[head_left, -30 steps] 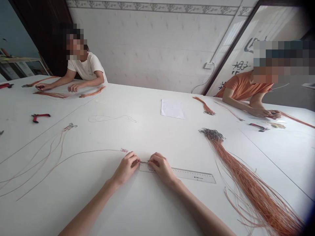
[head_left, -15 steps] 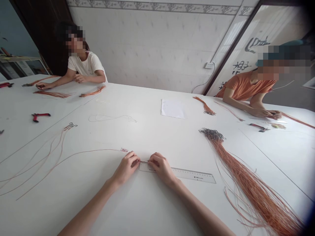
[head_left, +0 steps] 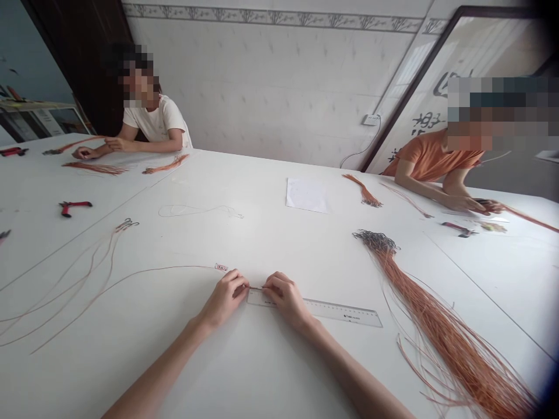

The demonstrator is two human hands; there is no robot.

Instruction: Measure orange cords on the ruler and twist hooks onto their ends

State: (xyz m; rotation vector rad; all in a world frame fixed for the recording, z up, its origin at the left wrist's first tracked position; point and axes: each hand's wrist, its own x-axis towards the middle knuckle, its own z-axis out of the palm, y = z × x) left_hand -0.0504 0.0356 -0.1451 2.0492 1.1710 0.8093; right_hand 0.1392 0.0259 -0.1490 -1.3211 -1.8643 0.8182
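Observation:
My left hand (head_left: 225, 298) and my right hand (head_left: 286, 300) sit close together on the white table (head_left: 183, 349), fingertips pinching a thin copper-coloured wire (head_left: 166, 268). From the pinch the wire runs left in a long curve, and a small pink-and-white tag (head_left: 220, 267) lies on it near my left hand. A clear plastic ruler (head_left: 336, 312) lies under my right hand, its left end reaching the gap between my hands.
A large orange wire bundle (head_left: 454, 331) with metal hooks lies to the right. Red-handled pliers (head_left: 74, 205) and white paper (head_left: 307, 195) lie farther off. Co-workers in a white shirt (head_left: 157, 121) and an orange shirt (head_left: 430, 160) handle wires.
My hands and the wire keep their places. The whole view has shifted slightly, and the co-worker in white has moved their hands on the table.

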